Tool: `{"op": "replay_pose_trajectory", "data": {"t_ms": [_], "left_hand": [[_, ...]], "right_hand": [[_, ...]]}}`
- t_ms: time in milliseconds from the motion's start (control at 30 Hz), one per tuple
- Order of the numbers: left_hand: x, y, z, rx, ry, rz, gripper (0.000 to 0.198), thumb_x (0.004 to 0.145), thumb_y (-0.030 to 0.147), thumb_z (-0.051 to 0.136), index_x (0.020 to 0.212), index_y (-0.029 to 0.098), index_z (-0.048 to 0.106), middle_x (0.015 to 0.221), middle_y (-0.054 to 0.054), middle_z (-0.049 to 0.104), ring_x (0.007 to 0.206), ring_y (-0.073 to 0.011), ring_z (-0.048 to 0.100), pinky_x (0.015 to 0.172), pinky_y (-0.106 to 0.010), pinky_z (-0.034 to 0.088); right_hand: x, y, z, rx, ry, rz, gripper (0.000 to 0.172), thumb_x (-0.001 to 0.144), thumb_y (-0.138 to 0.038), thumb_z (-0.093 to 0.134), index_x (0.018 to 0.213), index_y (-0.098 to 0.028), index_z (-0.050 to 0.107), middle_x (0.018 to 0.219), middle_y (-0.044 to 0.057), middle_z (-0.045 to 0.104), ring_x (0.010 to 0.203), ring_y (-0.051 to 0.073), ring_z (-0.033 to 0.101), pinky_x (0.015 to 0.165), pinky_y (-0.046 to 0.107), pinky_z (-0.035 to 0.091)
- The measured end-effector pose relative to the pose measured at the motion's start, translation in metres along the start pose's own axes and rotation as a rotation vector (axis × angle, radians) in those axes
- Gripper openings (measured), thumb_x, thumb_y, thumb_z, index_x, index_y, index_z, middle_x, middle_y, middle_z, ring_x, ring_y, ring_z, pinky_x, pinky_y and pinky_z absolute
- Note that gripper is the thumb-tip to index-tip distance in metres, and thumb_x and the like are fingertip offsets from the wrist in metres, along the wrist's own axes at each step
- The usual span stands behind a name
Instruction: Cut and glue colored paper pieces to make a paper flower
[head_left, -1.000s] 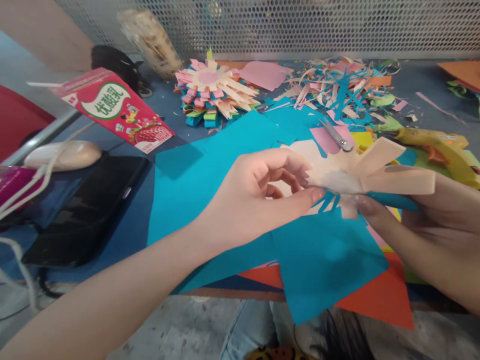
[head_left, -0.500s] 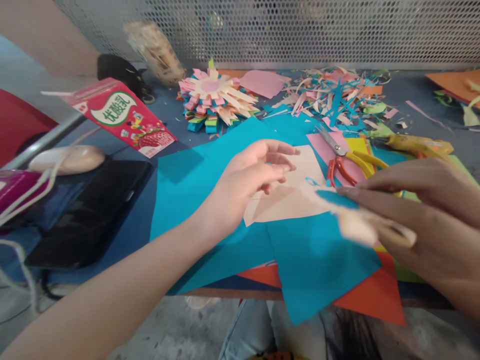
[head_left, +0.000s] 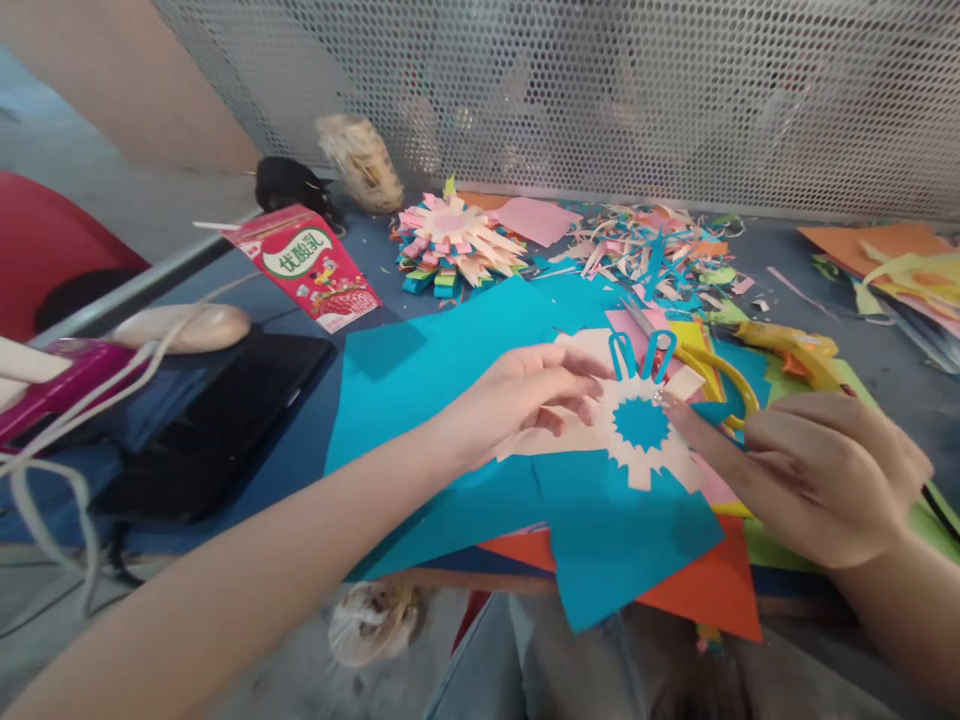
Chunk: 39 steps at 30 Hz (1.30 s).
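Note:
My right hand (head_left: 817, 470) pinches the right edge of a small paper flower (head_left: 626, 458), index finger stretched over it, thumb hidden. The flower has a blue toothed centre, pale petals and two upright blue paper loops (head_left: 622, 352). My left hand (head_left: 525, 400) hovers left of the flower, fingers loosely bent and apart, with nothing visible in them. Beneath it lies a pale paper sheet (head_left: 592, 346) on large blue sheets (head_left: 427, 390). Scissors (head_left: 731, 375) with yellow and red handles lie behind the flower, partly covered by it.
A layered paper flower (head_left: 457, 240) and a heap of paper scraps (head_left: 652, 250) are at the back. A yellow glue gun (head_left: 787, 345) lies at right. At left are a red drink carton (head_left: 315, 265), a black phone (head_left: 225, 425) and white cables (head_left: 82, 460). Perforated metal mesh (head_left: 562, 100) borders the table.
My right hand has moved the small flower up and left and turned its blue-centred face towards me. My left hand remains over the pale sheet. The camera view has shifted.

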<state>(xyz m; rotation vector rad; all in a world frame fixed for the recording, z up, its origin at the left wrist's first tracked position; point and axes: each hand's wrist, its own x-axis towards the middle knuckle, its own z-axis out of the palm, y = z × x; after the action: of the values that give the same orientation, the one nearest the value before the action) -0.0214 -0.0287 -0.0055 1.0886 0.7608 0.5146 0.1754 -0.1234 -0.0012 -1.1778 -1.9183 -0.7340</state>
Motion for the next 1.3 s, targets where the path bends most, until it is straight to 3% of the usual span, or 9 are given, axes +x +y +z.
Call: {"op": "replay_pose_trajectory", "data": {"t_ms": [100, 267, 600, 767, 867, 967, 1100, 1200, 1300], "left_hand": [[-0.001, 0.001, 0.002, 0.007, -0.026, -0.001, 0.018, 0.063, 0.016, 0.067, 0.081, 0.015, 0.064, 0.072, 0.000, 0.061, 0.059, -0.0072, 0.056, 0.048, -0.018, 0.038], [-0.003, 0.004, 0.005, -0.006, 0.027, 0.034, 0.011, 0.064, 0.012, 0.063, 0.075, 0.014, 0.064, 0.066, 0.000, 0.060, 0.058, -0.0067, 0.055, 0.050, -0.017, 0.039], [-0.004, 0.002, 0.000, -0.112, 0.037, 0.117, 0.017, 0.070, 0.022, 0.055, 0.056, 0.013, 0.058, 0.063, -0.002, 0.051, 0.057, -0.0073, 0.045, 0.049, -0.018, 0.040], [-0.003, -0.003, 0.006, -0.009, -0.023, 0.110, 0.026, 0.072, 0.036, 0.068, 0.083, 0.016, 0.058, 0.079, -0.002, 0.058, 0.066, -0.0095, 0.055, 0.050, -0.019, 0.043], [-0.004, -0.006, 0.008, 0.135, -0.071, 0.197, 0.024, 0.074, 0.037, 0.067, 0.077, 0.016, 0.057, 0.067, 0.001, 0.056, 0.057, -0.0082, 0.053, 0.049, -0.019, 0.040], [-0.005, -0.006, 0.005, 0.385, 0.047, 0.385, 0.022, 0.077, 0.035, 0.065, 0.069, 0.017, 0.056, 0.064, 0.002, 0.057, 0.055, -0.0085, 0.050, 0.050, -0.021, 0.039], [-0.008, -0.005, -0.006, 0.917, 0.229, 0.839, 0.011, 0.084, 0.027, 0.059, 0.079, 0.019, 0.065, 0.081, -0.004, 0.069, 0.073, -0.0133, 0.059, 0.069, -0.026, 0.044], [-0.011, -0.004, -0.014, 1.253, 0.300, 1.252, 0.012, 0.086, 0.020, 0.057, 0.091, 0.020, 0.068, 0.086, -0.005, 0.073, 0.084, -0.0168, 0.063, 0.072, -0.029, 0.045], [-0.015, -0.002, -0.017, 1.433, 0.440, 1.611, 0.012, 0.080, 0.014, 0.064, 0.092, 0.016, 0.067, 0.082, -0.002, 0.074, 0.080, -0.0175, 0.064, 0.064, -0.028, 0.046]], "right_hand": [[0.004, 0.002, -0.004, -0.167, 0.062, -0.303, 0.025, 0.064, -0.013, 0.080, 0.078, -0.029, 0.067, 0.053, -0.007, 0.054, 0.045, 0.010, 0.047, 0.042, 0.026, 0.038], [0.001, 0.009, -0.006, -0.245, 0.040, -0.459, 0.018, 0.065, -0.012, 0.078, 0.069, -0.026, 0.067, 0.055, -0.007, 0.055, 0.047, 0.008, 0.046, 0.042, 0.024, 0.035], [-0.001, 0.020, 0.003, -0.321, 0.136, -0.425, 0.023, 0.065, -0.014, 0.078, 0.082, -0.026, 0.068, 0.053, -0.008, 0.053, 0.041, 0.006, 0.043, 0.039, 0.022, 0.033], [-0.001, 0.016, 0.005, -0.297, 0.128, -0.469, 0.020, 0.068, -0.015, 0.076, 0.084, -0.022, 0.067, 0.053, -0.007, 0.053, 0.041, 0.007, 0.043, 0.038, 0.023, 0.034], [-0.002, 0.011, 0.010, -0.229, 0.076, -0.461, 0.020, 0.069, -0.011, 0.073, 0.085, -0.020, 0.066, 0.056, -0.005, 0.055, 0.046, 0.009, 0.048, 0.041, 0.024, 0.037], [-0.003, 0.014, 0.016, -0.144, 0.091, -0.248, 0.035, 0.074, -0.008, 0.063, 0.107, -0.020, 0.063, 0.060, -0.003, 0.056, 0.050, 0.011, 0.051, 0.045, 0.025, 0.042], [-0.003, 0.023, 0.020, 0.031, 0.225, 0.112, 0.044, 0.078, -0.012, 0.056, 0.120, -0.024, 0.057, 0.074, 0.002, 0.055, 0.061, 0.015, 0.052, 0.051, 0.029, 0.046], [0.001, 0.018, 0.019, 0.117, 0.196, -0.004, 0.038, 0.079, -0.022, 0.057, 0.117, -0.022, 0.057, 0.087, 0.007, 0.058, 0.078, 0.021, 0.058, 0.064, 0.036, 0.050], [0.004, 0.004, 0.017, 0.175, 0.045, -0.073, 0.044, 0.077, -0.032, 0.064, 0.117, -0.017, 0.053, 0.092, 0.010, 0.062, 0.086, 0.024, 0.060, 0.072, 0.039, 0.051]]}}
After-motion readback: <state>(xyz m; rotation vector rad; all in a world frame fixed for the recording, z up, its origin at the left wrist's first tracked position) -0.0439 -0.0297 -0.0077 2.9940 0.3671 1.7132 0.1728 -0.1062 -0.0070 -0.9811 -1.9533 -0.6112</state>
